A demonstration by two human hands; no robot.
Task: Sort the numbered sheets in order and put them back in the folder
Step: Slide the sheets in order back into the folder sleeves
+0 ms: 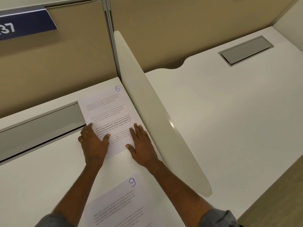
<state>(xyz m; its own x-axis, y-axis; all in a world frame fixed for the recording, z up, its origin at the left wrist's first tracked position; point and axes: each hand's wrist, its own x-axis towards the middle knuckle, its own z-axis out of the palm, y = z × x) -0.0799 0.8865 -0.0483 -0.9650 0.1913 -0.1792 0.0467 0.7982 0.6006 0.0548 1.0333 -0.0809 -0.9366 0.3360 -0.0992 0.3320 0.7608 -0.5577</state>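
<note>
A printed sheet marked 6 (pixel 107 110) in blue pen lies on the white desk, far from me, against the divider. My left hand (pixel 93 141) rests flat on its lower left edge, fingers spread. My right hand (pixel 141 145) lies flat on its lower right corner, thumb out on the desk. Closer to me, a sheet marked 9 (pixel 118 205) lies on the desk between my forearms, partly cut off by the frame's bottom edge. No folder is in view.
A cream curved divider panel (pixel 157 122) runs diagonally between two white desks (pixel 41 177). A grey cable tray (pixel 37 128) lies left of the sheet, another grey tray lid (pixel 246 50) sits on the right desk. Beige partition walls (pixel 57 63) carry a blue number sign (pixel 24 23).
</note>
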